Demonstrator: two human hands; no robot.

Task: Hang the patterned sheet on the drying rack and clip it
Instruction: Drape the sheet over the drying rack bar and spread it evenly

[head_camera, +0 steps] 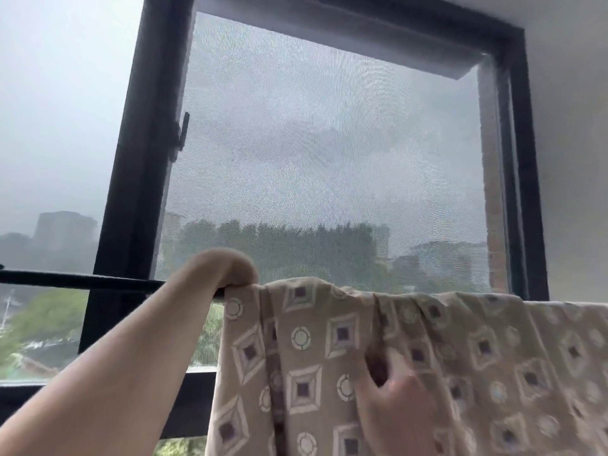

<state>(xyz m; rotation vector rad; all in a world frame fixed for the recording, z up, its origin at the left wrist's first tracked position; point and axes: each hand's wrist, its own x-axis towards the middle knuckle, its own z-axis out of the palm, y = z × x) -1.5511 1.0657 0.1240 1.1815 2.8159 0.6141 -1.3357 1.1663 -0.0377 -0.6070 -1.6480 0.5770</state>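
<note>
A beige patterned sheet [329,357] with squares and circles hangs over a dark horizontal rack bar [82,279] in front of the window. My left hand [230,268] is bent over the top of the bar at the sheet's left edge; its fingers reach behind and are hidden. Lower down, my right hand [398,390] pinches a fold in the front of the sheet; it is blurred. No clip is in view.
A black-framed window [148,159] with a mesh screen [329,159] stands right behind the bar. A white wall [575,159] is at the right. Trees and buildings show outside.
</note>
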